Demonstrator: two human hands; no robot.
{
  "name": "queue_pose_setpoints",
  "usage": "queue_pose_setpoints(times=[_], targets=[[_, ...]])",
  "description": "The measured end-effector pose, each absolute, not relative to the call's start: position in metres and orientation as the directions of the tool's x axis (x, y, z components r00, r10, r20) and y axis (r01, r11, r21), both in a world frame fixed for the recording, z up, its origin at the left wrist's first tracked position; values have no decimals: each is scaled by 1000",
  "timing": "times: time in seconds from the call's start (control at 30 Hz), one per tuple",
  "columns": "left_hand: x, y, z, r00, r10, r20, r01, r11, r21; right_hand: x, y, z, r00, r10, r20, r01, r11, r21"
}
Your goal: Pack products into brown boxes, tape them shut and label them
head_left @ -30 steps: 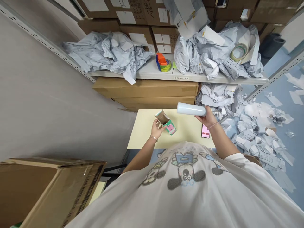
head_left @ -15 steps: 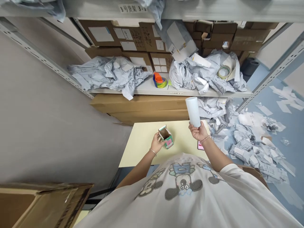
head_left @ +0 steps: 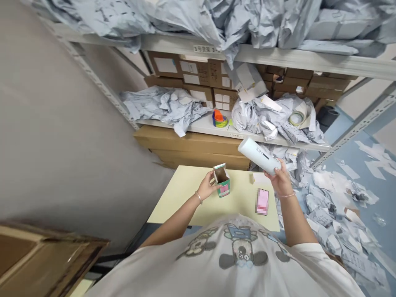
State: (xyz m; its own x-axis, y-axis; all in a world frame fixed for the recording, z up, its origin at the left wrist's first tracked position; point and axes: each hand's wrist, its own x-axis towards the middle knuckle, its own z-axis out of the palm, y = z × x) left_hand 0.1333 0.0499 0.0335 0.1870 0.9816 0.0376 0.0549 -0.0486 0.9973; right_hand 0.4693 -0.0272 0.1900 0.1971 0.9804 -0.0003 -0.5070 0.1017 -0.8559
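My left hand (head_left: 208,187) grips a small green and pink carton (head_left: 224,189), whose top flap stands up and whose inside looks hollow. In my right hand (head_left: 281,180) is a pale blue-white cylindrical bottle (head_left: 259,156), held by its lower end and tilted toward the upper left. Dark lettering shows on the bottle's side. Both hands are over a pale yellow table (head_left: 173,202). A phone with a pink screen (head_left: 262,202) lies on the table, below and left of my right hand. Behind it is a small white box (head_left: 260,178).
A metal shelf (head_left: 204,125) beyond the table bears crumpled grey mailer bags (head_left: 167,105), brown boxes (head_left: 198,74) and a tape dispenser (head_left: 219,119). Long cartons (head_left: 192,144) lie beneath it. Scattered bags (head_left: 328,206) cover the floor at right. A large open cardboard box (head_left: 46,264) stands lower left.
My right hand has moved right, and the bottle has gone from nearly upright to tilted left, its lettering now showing. The view has shifted, revealing the whole phone. The left hand still grips the carton.
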Motion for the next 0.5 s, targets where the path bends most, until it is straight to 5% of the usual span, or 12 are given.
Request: queue_pose_setpoints(times=[0.3, 0.5], targets=[[152, 49, 48, 275, 958, 86, 121, -124, 985, 441, -25, 188, -54, 984, 172, -24, 171, -985], [152, 47, 35, 308, 951, 10, 97, -42, 994, 440, -23, 169, -36, 970, 239, 219, 241, -946]])
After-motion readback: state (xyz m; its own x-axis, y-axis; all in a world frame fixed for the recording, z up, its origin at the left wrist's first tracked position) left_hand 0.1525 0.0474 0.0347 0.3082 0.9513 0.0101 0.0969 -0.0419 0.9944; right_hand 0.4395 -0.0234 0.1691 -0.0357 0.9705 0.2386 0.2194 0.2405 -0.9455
